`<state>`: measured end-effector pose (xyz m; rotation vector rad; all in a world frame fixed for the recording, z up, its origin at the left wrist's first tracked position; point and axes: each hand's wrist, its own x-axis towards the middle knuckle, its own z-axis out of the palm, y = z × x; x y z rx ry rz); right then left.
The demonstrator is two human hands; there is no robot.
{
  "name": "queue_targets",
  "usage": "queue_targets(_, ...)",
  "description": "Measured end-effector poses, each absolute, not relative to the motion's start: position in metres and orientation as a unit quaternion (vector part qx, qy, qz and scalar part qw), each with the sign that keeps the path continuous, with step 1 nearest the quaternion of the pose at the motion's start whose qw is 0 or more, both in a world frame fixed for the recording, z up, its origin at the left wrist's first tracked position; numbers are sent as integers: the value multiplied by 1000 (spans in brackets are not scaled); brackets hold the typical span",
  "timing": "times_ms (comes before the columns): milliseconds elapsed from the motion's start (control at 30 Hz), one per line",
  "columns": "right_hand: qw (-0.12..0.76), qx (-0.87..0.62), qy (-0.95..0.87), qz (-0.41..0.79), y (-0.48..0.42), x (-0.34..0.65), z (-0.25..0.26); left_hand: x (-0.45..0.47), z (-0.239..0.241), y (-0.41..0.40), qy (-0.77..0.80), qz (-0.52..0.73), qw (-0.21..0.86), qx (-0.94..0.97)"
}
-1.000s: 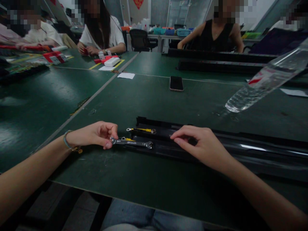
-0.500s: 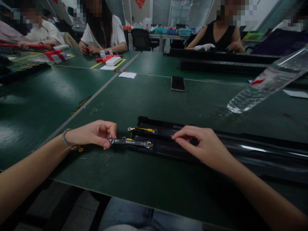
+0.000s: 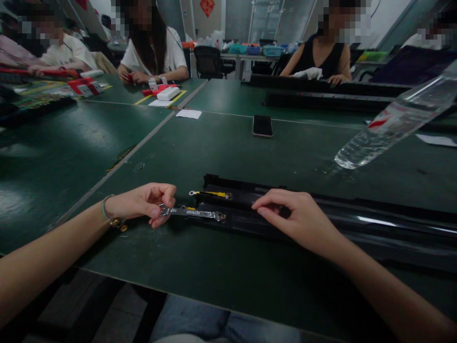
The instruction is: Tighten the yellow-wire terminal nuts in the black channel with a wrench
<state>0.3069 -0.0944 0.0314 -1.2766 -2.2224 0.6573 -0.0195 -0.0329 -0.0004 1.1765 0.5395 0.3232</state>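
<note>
A long black rail [image 3: 357, 224] lies across the green table [image 3: 221, 157] in front of me. My left hand [image 3: 143, 204] pinches the near end of a small silver wrench [image 3: 193, 213], whose far end sits on a fastener at the rail's left end. My right hand [image 3: 300, 216] rests on top of the rail with fingers curled, pressing it down. A yellow wire with ring terminals [image 3: 210, 194] lies in the rail's left end, just behind the wrench.
A black phone [image 3: 262, 126] lies mid-table. A clear water bottle [image 3: 392, 121] stands at the right. White paper [image 3: 188, 114] is farther back. Other people sit at the far side with more black rails [image 3: 321, 97] and red-and-white boxes [image 3: 164, 90].
My left hand has swung the wrench's handle end slightly left and up, turning it about the fastener. My right hand has stayed on the rail.
</note>
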Motion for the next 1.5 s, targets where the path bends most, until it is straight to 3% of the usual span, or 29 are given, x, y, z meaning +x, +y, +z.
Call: queue_targets(1500,243,-460,-821,237,-96,305,31,-23,0,-24,283,203,686,639)
